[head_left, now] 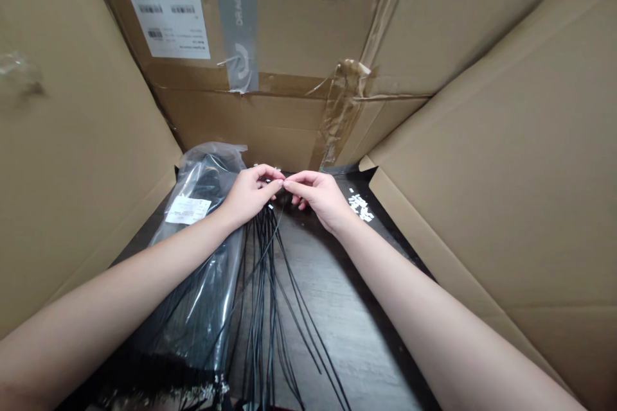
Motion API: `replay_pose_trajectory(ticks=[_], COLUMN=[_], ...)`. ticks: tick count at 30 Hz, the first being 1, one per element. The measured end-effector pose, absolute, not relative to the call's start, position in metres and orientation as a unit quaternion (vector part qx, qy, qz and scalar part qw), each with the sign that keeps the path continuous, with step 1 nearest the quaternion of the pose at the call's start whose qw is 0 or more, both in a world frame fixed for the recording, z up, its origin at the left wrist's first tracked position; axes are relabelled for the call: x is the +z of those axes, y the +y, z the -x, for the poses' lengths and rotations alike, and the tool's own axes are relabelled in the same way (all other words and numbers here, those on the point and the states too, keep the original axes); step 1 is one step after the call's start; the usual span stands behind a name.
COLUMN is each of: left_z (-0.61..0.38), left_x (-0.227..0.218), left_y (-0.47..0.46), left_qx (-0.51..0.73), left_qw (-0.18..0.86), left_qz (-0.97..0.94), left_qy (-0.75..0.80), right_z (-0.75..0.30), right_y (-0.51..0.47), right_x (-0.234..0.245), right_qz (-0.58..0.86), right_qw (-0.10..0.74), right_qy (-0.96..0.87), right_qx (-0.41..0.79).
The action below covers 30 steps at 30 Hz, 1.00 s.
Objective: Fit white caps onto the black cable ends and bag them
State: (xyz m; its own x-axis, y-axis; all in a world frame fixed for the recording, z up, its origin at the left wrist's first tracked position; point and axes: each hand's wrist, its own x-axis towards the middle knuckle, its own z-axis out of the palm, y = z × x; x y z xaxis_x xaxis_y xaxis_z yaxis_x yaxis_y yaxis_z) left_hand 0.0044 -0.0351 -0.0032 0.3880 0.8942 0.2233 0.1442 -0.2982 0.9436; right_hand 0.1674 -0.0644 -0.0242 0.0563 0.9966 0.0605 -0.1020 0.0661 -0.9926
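Observation:
My left hand (255,192) and my right hand (315,196) meet fingertip to fingertip over the dark table, both closed in a pinch. A thin black cable (264,257) runs up from the lower left to the pinched fingers. Its end is hidden there, and whatever small piece the right fingertips grip is too covered to make out. Below and beside the left hand, a bundle of loose black cables (263,314) fans toward me, with small white ends near the fingers. To the right of my right hand lies a scatter of small white pieces (360,207).
A clear plastic bag (207,295) of black cables with a white label lies under my left forearm. Cardboard walls enclose the table (332,308): a taped, labelled box (299,32) at the back, a left panel (62,141) and a right panel (520,141).

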Motion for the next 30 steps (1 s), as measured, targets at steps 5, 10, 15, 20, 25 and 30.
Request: replay_pose_trajectory(ticks=[5,10,15,20,25,30], left_z=[-0.004,-0.0036,-0.0035,-0.0031,-0.0033,-0.0026], left_x=[-0.0047,-0.0053,-0.0047,-0.0044,-0.0062,-0.0056], left_y=[-0.0339,-0.0333,-0.0332,-0.0332,-0.0322,-0.0323], left_qx=[0.408,0.406,0.404,0.402,0.401,0.394], left_qw=[0.468,0.47,0.467,0.469,0.466,0.475], left_qz=[-0.694,-0.697,-0.7,-0.703,-0.69,-0.696], left_qy=[0.365,0.357,0.358,0.352,0.383,0.367], right_z=[-0.1664,-0.166,-0.1665,-0.1655,-0.1651,-0.1655], right_y=[-0.0654,-0.0656,-0.0655,-0.0653,-0.0656,-0.0651], right_x=[-0.0233,-0.0226,-0.0229,-0.0232,-0.0239,-0.0251], right_qz=[0.468,0.47,0.474,0.47,0.472,0.475], right_qw=[0.558,0.553,0.544,0.546,0.553,0.552], right_qy=[-0.475,-0.479,-0.488,-0.487,-0.484,-0.484], right_qx=[0.495,0.493,0.491,0.494,0.487,0.485])
